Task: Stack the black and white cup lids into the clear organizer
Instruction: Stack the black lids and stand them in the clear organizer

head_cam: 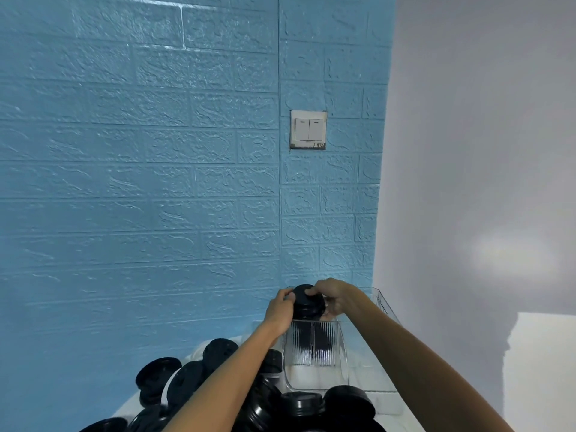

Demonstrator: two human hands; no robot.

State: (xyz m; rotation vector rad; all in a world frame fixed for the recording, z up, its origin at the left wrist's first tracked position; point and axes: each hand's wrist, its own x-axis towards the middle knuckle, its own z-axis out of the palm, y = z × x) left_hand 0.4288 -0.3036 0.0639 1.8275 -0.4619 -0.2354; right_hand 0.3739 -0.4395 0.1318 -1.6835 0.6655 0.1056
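We grip a stack of black lids [307, 302] with both hands — left hand [280, 308] and right hand [335, 296] curled round it — above the clear organizer [314, 344] at the bench's far end. If we tilt it, the smooth domed lids could slide and snag the ribbed wall. Loose black lids [346, 403] lie heaped — glossy, round — at the near edge.

Lid pile [249, 397] cut off by bottom edge; count unclear. White lids mostly buried under black ones, only slivers showing. Both forearms leave frame at bottom. Left hand [280, 310] and right hand [335, 296] cover sides of black stack [307, 302]; stack's lower part blurred behind ribbed organizer [314, 344] wall. Right fingertips hidden behind stack. Organizer's far end indistinct against wall.
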